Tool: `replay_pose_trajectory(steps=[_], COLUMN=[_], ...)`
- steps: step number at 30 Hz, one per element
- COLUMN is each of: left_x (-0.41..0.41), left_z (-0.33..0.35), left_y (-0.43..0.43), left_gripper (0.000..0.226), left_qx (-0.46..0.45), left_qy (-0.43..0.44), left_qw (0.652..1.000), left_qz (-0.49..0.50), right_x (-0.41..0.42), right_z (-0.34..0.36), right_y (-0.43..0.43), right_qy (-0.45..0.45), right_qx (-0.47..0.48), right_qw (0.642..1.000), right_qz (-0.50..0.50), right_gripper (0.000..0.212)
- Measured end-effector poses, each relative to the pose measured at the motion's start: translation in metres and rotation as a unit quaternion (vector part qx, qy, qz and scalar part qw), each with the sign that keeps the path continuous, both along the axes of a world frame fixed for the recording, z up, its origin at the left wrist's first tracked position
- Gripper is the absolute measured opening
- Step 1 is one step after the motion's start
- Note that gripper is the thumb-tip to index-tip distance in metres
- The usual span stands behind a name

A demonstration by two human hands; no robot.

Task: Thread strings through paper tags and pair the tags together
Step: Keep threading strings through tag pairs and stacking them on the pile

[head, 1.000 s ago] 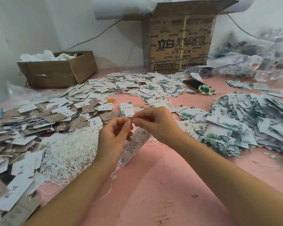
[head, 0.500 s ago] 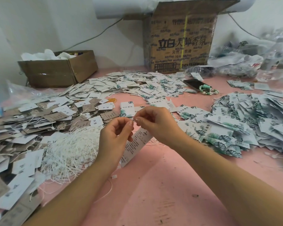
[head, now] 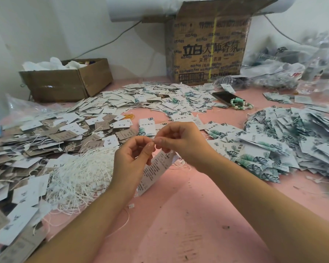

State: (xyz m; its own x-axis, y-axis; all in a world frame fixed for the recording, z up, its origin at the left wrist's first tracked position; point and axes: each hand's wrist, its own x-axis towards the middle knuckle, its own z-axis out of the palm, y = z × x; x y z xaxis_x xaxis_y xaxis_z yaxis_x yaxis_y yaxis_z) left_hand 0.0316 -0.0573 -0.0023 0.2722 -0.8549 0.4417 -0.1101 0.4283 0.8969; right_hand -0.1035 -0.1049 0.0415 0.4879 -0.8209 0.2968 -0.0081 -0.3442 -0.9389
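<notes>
At centre frame, the upper end of the printed tag (head: 156, 171) was hidden behind the left hand (head: 133, 160) and the right hand (head: 180, 143). What their fingertips pinched was too fine to tell. The tag's print was too small to read. Plastic bags (head: 292, 69) at upper right were blurred. The left edge cut off the tag pile (head: 17, 149).

Both hands, left (head: 130, 162) and right (head: 180, 143), meet above the middle of the surface (head: 188, 215), a single tag (head: 154, 171) hanging under them. Left of them lies a heap of strings (head: 78, 179), with a spread of tags (head: 27, 141) beyond. A tag pile (head: 292, 141) lies right. Behind, more tags (head: 160, 99) lie before two boxes at the wall: an open box (head: 65, 84) left, a printed box (head: 207, 50) centre. A phone (head: 222, 96) lies right of those tags.
</notes>
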Motion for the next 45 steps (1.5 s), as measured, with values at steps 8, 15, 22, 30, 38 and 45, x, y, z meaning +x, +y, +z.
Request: replay_pose_trajectory(steps=[8,15,22,30,38,45], left_x=[0.0,0.002,0.001,-0.007,-0.008,-0.001], left_z=[0.002,0.002,-0.001,-0.01,-0.005,-0.004], left_y=[0.001,0.0,0.001,0.005,0.007,0.001], left_gripper=[0.008,0.023,0.047,0.06,0.06,0.033], left_qx=[-0.007,0.033,0.019,0.067,0.027,0.019], left_qy=[0.025,0.079,0.004,-0.344,-0.19,-0.026], left_qw=[1.0,0.994,0.999,0.937,0.981,0.999], left_qz=[-0.013,-0.068,-0.034,0.003,-0.036,0.016], right_x=[0.001,-0.004,-0.001,0.005,-0.006,-0.009], right_z=[0.001,0.002,0.005,0.013,0.012,0.005], right_y=[0.002,-0.001,0.004,0.01,-0.009,-0.016], right_qy=[-0.012,-0.006,0.006,-0.148,-0.247,-0.222], right_qx=[0.004,0.049,0.047,0.083,0.154,0.173], right_qw=[1.0,0.993,0.989,0.979,0.956,0.959], right_qz=[0.013,0.103,0.138,0.11,0.037,-0.034], right_gripper=[0.015,0.017,0.018,0.022,0.022,0.015])
